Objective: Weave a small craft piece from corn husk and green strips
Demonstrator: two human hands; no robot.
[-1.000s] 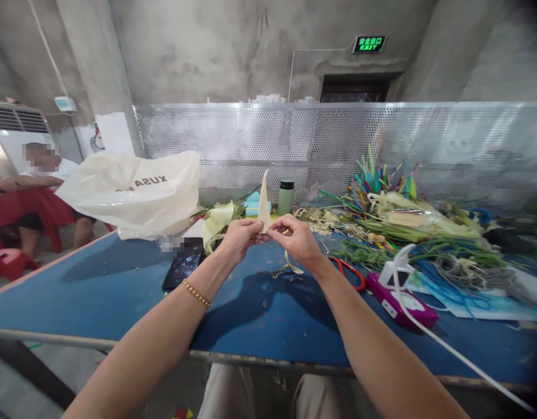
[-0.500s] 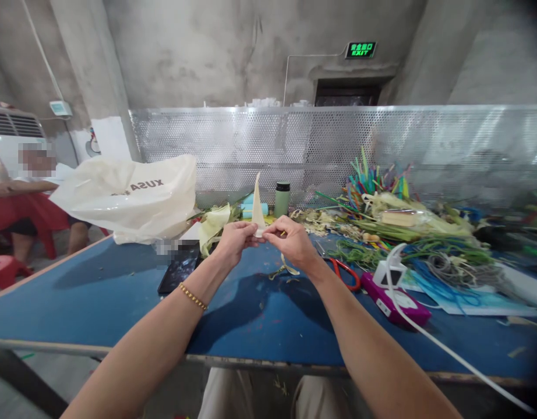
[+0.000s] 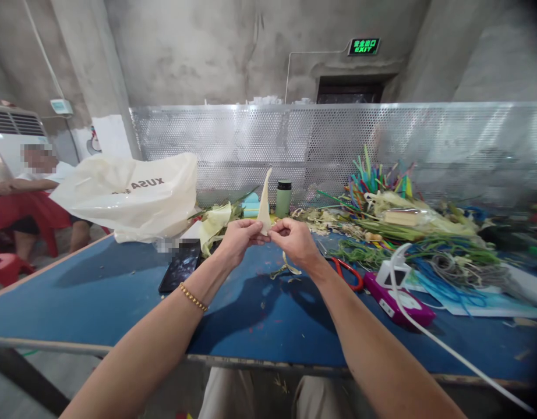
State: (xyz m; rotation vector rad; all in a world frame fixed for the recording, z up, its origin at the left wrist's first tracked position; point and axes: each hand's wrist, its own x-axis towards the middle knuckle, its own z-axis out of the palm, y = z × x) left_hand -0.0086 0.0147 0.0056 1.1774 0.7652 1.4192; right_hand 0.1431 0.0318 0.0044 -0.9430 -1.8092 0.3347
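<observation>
Pale cream, pointed husk-like piece (image 3: 264, 209), upright between the hands (image 3: 266, 231), tip curving slightly sideways.

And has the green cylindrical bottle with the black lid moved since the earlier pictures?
No, the bottle keeps its place in front of the perforated silver metal screen.

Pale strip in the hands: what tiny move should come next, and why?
I'd perhaps have the right hand gently turn the lower edge of the pale strip while the left hand steadies it. The left hand pinches the strip near its base, the right fingertips meet at its lower corner, and its thin tip stands free.
</observation>
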